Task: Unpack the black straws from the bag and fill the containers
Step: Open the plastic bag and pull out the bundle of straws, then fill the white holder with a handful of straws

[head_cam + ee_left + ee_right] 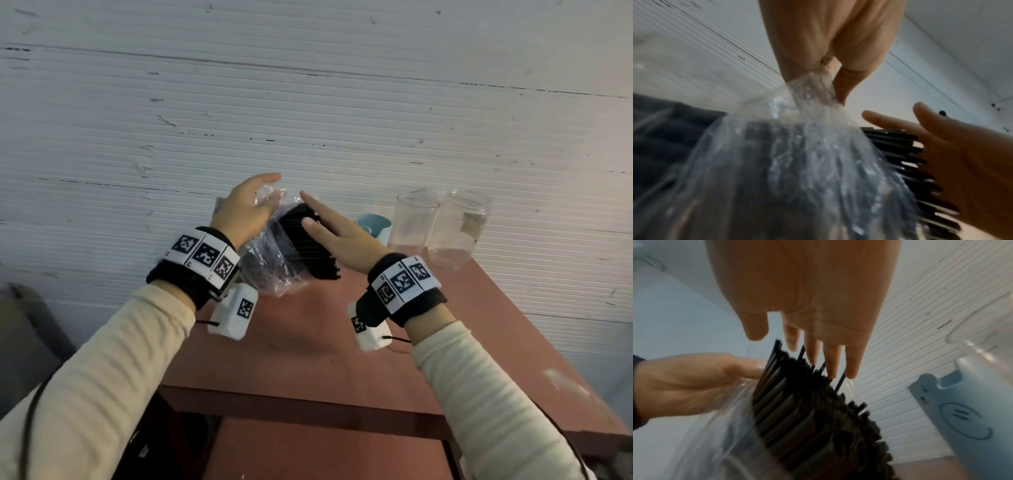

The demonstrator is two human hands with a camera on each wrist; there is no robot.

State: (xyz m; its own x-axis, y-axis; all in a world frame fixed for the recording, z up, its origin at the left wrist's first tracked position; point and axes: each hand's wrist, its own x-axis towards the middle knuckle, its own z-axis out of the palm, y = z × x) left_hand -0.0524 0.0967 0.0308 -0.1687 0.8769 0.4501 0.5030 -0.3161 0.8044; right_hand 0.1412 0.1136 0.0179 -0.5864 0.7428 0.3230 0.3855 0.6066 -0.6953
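1. Straws point(305, 240): black bundle, half out of clear bag point(263, 270), held in the air over the far part of the table point(308, 353), tilted, bare ends toward the right hand.
2. Left hand point(245, 209) pinches the bag's gathered top; in the left wrist view the thumb and fingers point(846, 81) close on bunched plastic point(809, 97).
3. Right hand point(337, 233) is flat, fingers straight and together, laid along the right side of the bundle. It grips nothing. The right wrist view shows fingertips point(852, 369) at the straw ends point(807, 402).
4. Containers: two clear jars point(412, 222) point(457, 229) stand side by side at the table's far right edge, against the wall point(308, 102). A blue holder point(373, 224) sits just left of them, partly hidden behind the right hand.
5. Room: bare tabletop lies below and in front of the hands, up to the near edge. The right edge runs close by the jars. A lower shelf point(325, 448) shows under the near edge.
6. Both wrists carry marker bands and white camera boxes.
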